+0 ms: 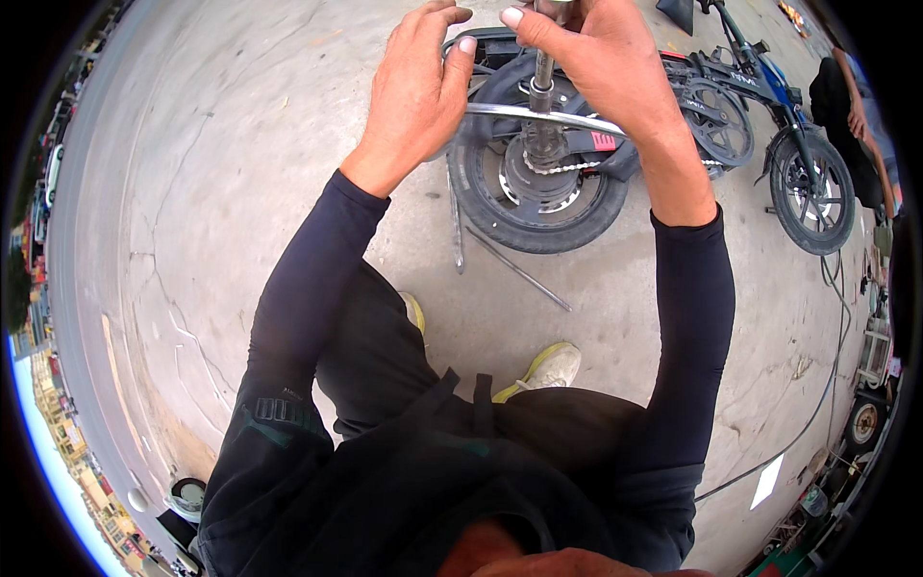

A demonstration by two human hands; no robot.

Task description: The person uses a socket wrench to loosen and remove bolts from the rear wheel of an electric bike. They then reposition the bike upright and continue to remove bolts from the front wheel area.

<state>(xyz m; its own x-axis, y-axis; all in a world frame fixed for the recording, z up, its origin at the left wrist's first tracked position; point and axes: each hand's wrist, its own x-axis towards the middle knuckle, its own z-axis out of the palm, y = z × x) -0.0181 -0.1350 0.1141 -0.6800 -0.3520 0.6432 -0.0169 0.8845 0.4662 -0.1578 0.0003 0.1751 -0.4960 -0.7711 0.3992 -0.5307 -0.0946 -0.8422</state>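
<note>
The wheel (538, 183) has a black tyre, a dark grey hub and a silvery chain, with a small red patch beside it. The metal bar (543, 117) across it is bright silver. The concrete floor (192, 192) is pale grey, veined with thin dark cracks. Both sleeves (308, 279) are black, the trousers too, and the shoes (548, 367) yellow-green with white soles. The electric bike (769, 106) (toward the floor's upper right edge) is blue with black tyres.
</note>
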